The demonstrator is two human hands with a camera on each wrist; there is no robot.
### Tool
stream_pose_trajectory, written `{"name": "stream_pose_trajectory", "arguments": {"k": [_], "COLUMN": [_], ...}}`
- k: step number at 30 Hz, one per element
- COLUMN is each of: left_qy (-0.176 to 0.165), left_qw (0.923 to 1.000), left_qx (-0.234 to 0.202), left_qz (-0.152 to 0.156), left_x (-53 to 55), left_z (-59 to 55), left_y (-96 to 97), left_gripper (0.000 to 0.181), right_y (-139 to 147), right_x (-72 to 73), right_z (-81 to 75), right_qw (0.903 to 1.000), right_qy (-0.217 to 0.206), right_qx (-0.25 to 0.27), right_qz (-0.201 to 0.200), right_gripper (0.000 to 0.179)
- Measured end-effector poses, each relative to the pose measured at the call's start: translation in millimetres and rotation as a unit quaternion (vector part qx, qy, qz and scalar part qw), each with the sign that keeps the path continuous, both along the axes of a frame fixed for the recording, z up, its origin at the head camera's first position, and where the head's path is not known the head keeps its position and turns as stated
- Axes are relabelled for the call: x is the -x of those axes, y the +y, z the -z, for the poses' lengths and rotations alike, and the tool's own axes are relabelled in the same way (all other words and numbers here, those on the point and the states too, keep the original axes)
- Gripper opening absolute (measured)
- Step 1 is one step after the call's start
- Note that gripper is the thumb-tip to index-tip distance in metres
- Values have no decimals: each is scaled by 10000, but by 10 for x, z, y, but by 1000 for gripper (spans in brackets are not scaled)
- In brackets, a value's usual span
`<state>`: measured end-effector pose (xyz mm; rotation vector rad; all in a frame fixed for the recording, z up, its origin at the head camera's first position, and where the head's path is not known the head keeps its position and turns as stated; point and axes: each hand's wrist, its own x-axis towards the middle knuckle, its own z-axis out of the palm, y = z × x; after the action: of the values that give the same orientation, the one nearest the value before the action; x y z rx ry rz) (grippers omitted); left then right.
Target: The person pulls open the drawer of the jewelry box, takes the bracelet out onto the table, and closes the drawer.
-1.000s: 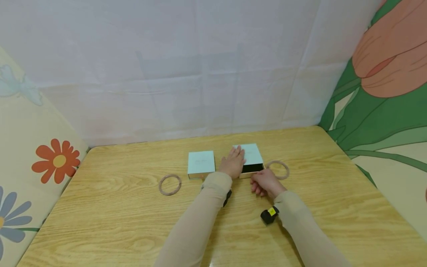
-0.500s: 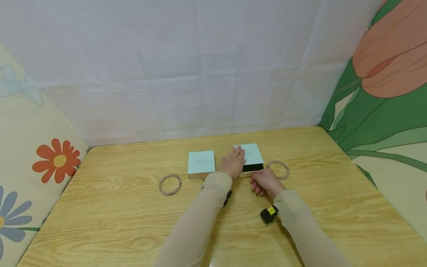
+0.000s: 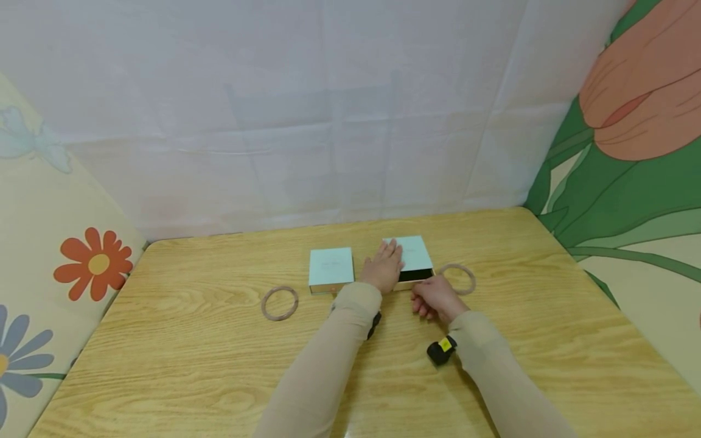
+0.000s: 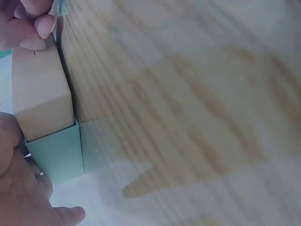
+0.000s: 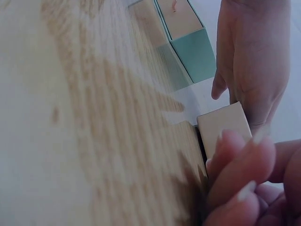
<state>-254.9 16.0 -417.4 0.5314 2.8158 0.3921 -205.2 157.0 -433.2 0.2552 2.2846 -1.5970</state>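
My left hand [image 3: 381, 267] lies with straight fingers on the pale blue lid of the right-hand drawer box [image 3: 415, 251]. That box's cream drawer [image 4: 40, 89] is partly pulled out toward me, and its dark inside shows in the head view. At the drawer's front, my right hand [image 3: 436, 298] has its fingers curled; in the left wrist view its fingertips pinch at a small pull. The right wrist view has these fingers [image 5: 242, 169] across the drawer front, partly hiding it. A pinkish bangle [image 3: 465, 291] lies just right of the box.
A second pale blue box [image 3: 331, 265] stands closed to the left, with its own small pull at the front. Another pinkish bangle [image 3: 264, 305] lies left of it on the wooden table [image 3: 191, 365]. A white cloth [image 3: 274, 182] hangs behind the table's far edge.
Both hands keep their places. The drawer's dark opening looks very slightly narrower than one second ago. Boxes and bangles have not moved.
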Motion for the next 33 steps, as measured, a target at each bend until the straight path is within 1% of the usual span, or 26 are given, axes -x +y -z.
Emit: {"name": "stream_pose_trajectory", "arguments": {"k": [28,33], "left_qy": [18,19], "left_qw": [10000,10000], "left_qx": [25,70], "left_qz": [9,8], "left_x": [-22,-5], "left_z": [-26,-12], "left_y": [-4,3], "left_gripper": [53,53], "right_y": [-4,-4], "right_x": [29,42], "right_z": [8,8], "right_qw": [10000,9999], "right_qy": [21,52], "right_qx": [72,64], "right_qz": [-64,-85], "right_gripper": [26,26]}}
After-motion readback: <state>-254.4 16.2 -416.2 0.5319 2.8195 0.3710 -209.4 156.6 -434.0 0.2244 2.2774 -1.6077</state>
